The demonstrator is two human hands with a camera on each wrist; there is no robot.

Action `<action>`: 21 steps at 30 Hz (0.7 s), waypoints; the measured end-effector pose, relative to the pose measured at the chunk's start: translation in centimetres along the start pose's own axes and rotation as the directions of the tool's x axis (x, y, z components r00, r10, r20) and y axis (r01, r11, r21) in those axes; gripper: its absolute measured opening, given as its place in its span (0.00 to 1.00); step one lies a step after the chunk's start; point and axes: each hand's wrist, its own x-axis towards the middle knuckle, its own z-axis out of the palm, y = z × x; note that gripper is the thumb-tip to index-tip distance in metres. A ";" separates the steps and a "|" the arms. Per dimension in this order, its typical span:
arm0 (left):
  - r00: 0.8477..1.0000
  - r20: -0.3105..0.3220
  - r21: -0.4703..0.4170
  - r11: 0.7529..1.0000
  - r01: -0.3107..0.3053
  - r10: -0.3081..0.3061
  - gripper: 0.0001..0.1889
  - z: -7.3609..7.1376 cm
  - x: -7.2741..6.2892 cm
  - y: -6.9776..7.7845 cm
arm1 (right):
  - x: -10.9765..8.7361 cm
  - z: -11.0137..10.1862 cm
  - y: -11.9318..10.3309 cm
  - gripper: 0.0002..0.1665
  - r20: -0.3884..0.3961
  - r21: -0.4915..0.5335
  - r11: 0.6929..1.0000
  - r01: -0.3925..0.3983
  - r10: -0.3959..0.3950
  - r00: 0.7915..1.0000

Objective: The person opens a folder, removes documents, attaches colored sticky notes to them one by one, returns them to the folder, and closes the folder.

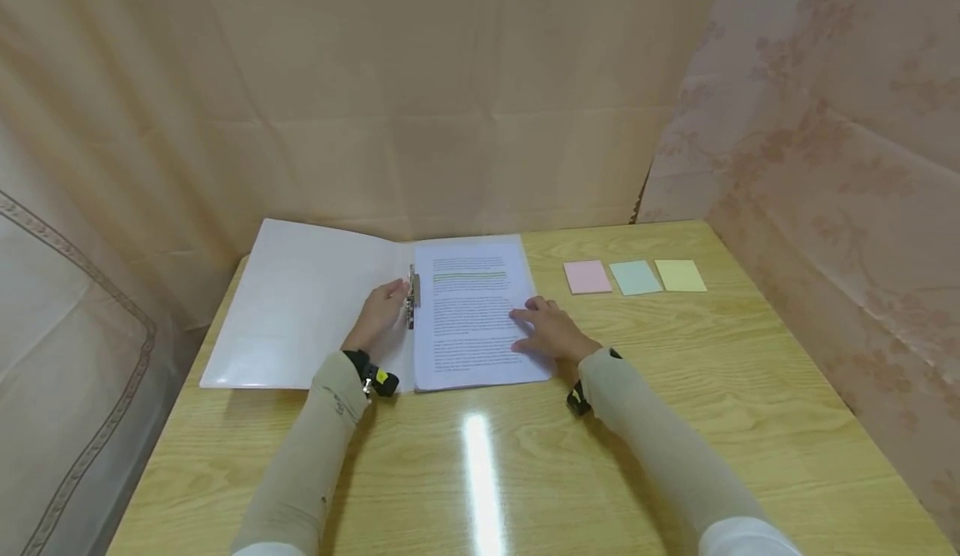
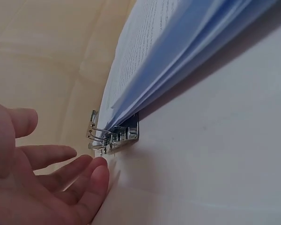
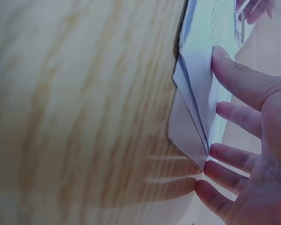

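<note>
A white folder (image 1: 315, 306) lies spread open, with a stack of printed pages (image 1: 472, 314) on its right side. One line group near the top of the page is marked in green. A metal lever clip (image 2: 113, 136) sits at the spine and grips the left edge of the pages. My left hand (image 1: 380, 314) is beside that clip, fingers loosely bent with nothing between them. Across the stack, my right hand (image 1: 553, 331) rests at the right edge of the pages, fingers spread. Its thumb and fingertips touch the paper edge in the right wrist view, where the sheets fan apart slightly.
Pink (image 1: 587, 277), light green (image 1: 636, 278) and yellow sticky note pads (image 1: 680, 275) stand in a row at the back right of the wooden table (image 1: 720, 389). Curtains (image 1: 450, 97) hang behind the table and along both sides.
</note>
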 end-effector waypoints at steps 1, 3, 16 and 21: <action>1.000 -0.006 0.000 1.000 0.001 -0.001 0.30 0.1 0.0 -0.1 | 0.0 0.0 0.0 0.39 0.001 -0.002 1.000 0.001 -0.001 1.000; 1.000 -0.024 0.007 1.000 -0.012 0.012 0.29 0.3 -0.1 -0.2 | 0.0 0.0 0.0 0.39 0.002 -0.008 1.000 0.000 0.000 1.000; 0.992 -0.123 0.047 0.999 -0.014 0.019 0.23 2.4 -1.9 -1.1 | 0.1 0.0 0.2 0.41 -0.013 0.006 1.000 -0.006 0.006 1.000; 0.986 -0.156 0.143 0.989 -0.043 0.066 0.23 2.8 -3.0 -1.1 | 0.3 -0.1 0.2 0.41 -0.021 0.011 1.000 -0.010 0.011 1.000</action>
